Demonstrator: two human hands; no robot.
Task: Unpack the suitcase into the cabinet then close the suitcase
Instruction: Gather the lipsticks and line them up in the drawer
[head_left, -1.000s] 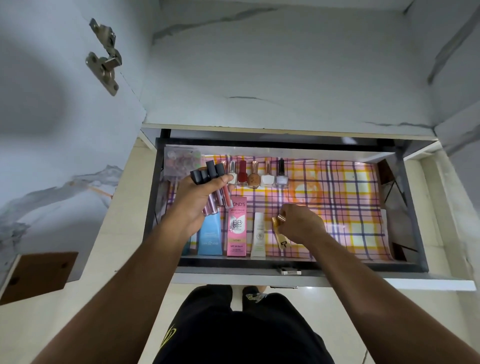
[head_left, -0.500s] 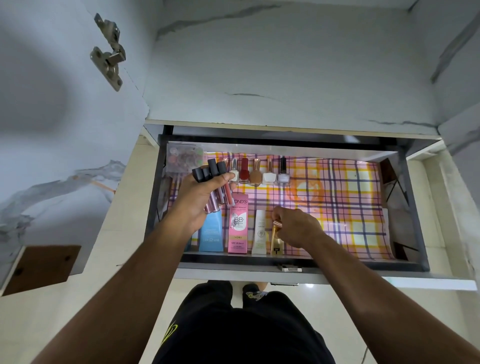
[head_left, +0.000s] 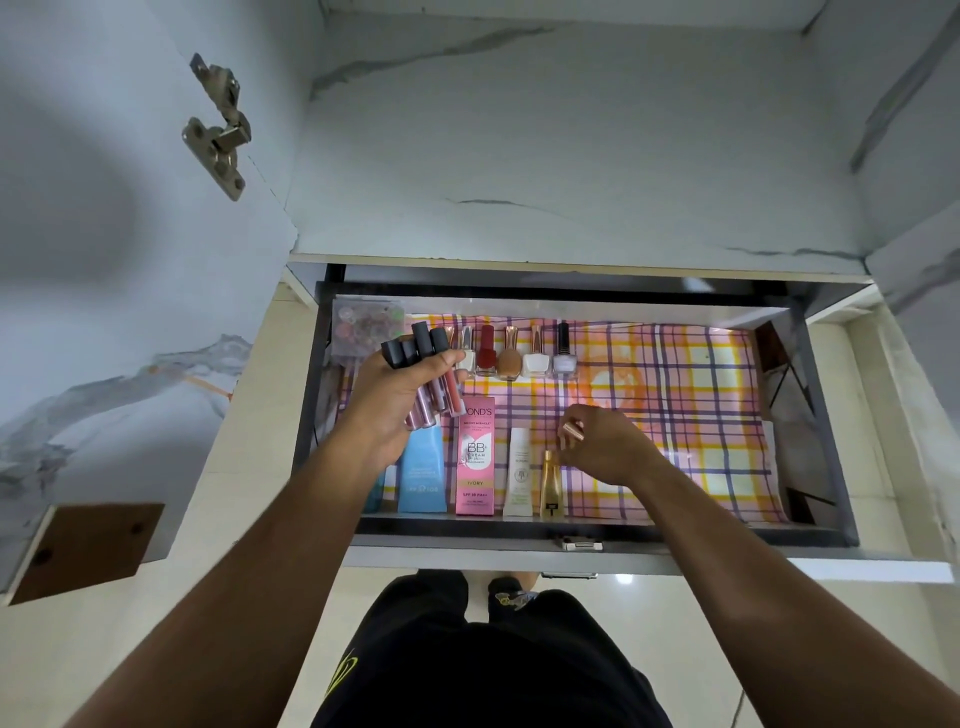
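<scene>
An open cabinet drawer lined with pink plaid paper holds cosmetics. My left hand grips several lip gloss tubes with dark caps above the drawer's left side. My right hand hovers over the drawer's middle front and pinches a small rose-gold capped item. Just below it a small gold bottle lies beside a white tube, a pink BB cream box and a blue tube. The suitcase is out of view.
A row of nail polish bottles stands along the drawer's back. A clear packet sits in the back left corner. The right half of the liner is bare. An open cabinet door with a hinge stands at left.
My right hand set the gold bottle down beside the white tube and lifted off it, still pinching a rose-gold item. My left hand stayed almost still with the tubes.
</scene>
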